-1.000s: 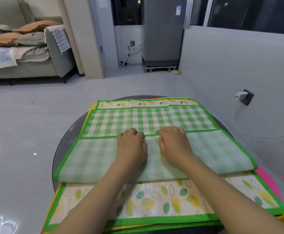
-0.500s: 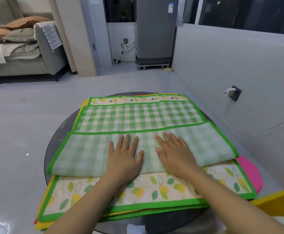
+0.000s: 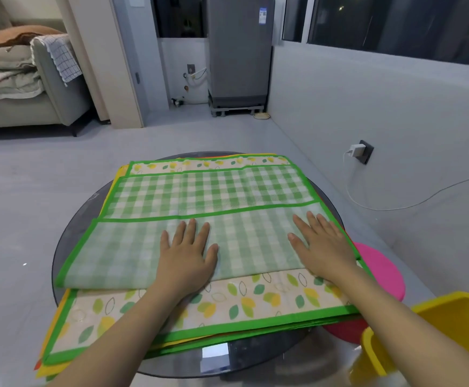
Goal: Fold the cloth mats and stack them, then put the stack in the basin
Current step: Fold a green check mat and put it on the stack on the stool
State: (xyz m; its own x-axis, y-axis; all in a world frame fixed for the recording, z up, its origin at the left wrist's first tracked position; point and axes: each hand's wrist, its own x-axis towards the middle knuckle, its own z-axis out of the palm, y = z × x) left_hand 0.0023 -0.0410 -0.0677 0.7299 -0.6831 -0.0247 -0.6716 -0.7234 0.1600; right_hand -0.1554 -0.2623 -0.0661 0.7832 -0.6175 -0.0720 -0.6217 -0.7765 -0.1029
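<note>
Both grips are spread flat, palms down and fingers splayed, pinching nothing: the left hand (image 3: 187, 256) presses the middle of the folded flap, the right hand (image 3: 321, 248) presses near its right end. Under them lies the checked mat (image 3: 213, 191), green gingham with a bright green border, its near half doubled over so the paler underside faces up and the folded edge runs just behind the wrists. Beneath it sits a leaf-print mat (image 3: 227, 300), then yellow and orange layers peeking out at the left edge. My read: this cloth is light, thin and limp, it creases easily and holds no shape, so it wants smoothing outward and then taking hold at the bordered corners, where the binding gives some stiffness. All of it rests on a round dark glass worktop (image 3: 68, 247), glossy and likely slick, so the pile could slide. Right of the right grip, a pink round thing (image 3: 381, 269) and a yellow basin (image 3: 451, 322) sit low beside the worktop; pale grey floor (image 3: 46, 177) all around
</note>
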